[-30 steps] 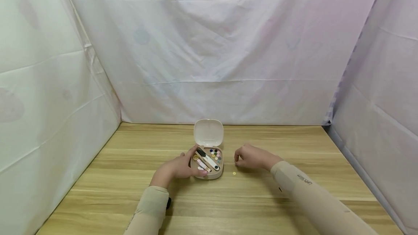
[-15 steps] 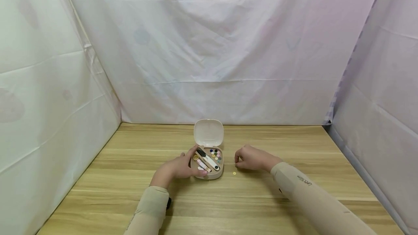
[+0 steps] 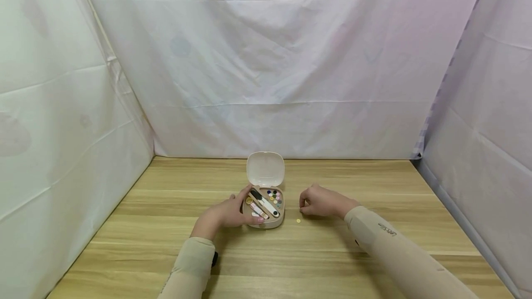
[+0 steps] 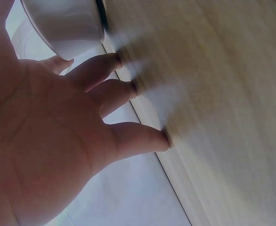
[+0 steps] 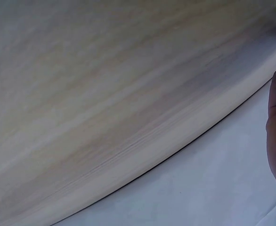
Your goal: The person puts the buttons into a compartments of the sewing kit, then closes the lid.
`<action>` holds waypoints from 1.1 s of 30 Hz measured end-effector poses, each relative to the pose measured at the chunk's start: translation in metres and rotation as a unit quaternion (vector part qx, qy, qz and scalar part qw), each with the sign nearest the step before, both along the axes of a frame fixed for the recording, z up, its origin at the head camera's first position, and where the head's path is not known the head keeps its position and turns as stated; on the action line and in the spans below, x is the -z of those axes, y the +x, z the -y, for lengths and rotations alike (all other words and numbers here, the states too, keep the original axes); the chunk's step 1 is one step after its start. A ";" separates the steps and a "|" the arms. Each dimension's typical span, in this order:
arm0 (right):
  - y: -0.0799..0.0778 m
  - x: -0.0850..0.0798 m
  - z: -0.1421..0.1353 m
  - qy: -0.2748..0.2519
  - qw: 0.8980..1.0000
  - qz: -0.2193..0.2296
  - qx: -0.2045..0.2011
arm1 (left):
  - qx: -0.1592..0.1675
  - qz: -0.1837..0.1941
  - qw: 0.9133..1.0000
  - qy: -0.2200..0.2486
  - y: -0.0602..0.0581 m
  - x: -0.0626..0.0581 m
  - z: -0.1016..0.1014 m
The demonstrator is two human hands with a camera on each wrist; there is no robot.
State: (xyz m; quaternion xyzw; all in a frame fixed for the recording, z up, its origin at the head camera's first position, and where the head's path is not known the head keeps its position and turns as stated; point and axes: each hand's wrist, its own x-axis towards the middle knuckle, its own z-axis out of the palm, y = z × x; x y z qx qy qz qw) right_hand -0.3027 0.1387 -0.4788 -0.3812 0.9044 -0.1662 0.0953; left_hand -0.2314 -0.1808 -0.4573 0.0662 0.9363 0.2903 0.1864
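A white sewing kit box (image 3: 266,225) stands with its lid (image 3: 266,169) raised. My left hand (image 3: 227,212) grips it from the left, thumb at the front rim and index finger at the back corner. Other fingers (image 4: 140,139) of that hand touch the table in the left wrist view. In the box lie small coloured buttons (image 3: 274,196), a white tool with a black end (image 3: 266,204) and a pale labelled stick (image 3: 258,209). My right hand (image 3: 322,200) is bent, its fingertips down at the table near a loose yellow button (image 3: 298,221). Whether they pinch something small is hidden.
The wooden table (image 3: 266,266) ends at a hanging pale cloth (image 3: 270,59) at the back. More cloth (image 3: 54,105) hangs along the left and right sides. The raised lid stands behind the box's compartments.
The right hand shifts very slightly to the right, still low beside the yellow button. Left hand and box stay where they were.
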 end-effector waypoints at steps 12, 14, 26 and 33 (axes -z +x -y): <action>0.003 0.000 0.000 -0.014 1.000 -0.007 -0.010 | 0.001 -0.002 1.000 -0.008 0.000 0.002 0.001; 0.003 -0.001 0.001 -0.017 1.000 -0.013 -0.005 | 0.001 0.000 1.000 -0.006 0.000 0.002 0.001; -0.001 -0.019 0.011 -0.026 0.999 -0.028 0.000 | -0.003 0.001 1.000 -0.003 -0.001 0.002 0.001; -0.004 -0.031 0.031 -0.032 0.999 -0.039 -0.012 | -0.004 0.003 1.000 -0.002 -0.001 0.001 0.001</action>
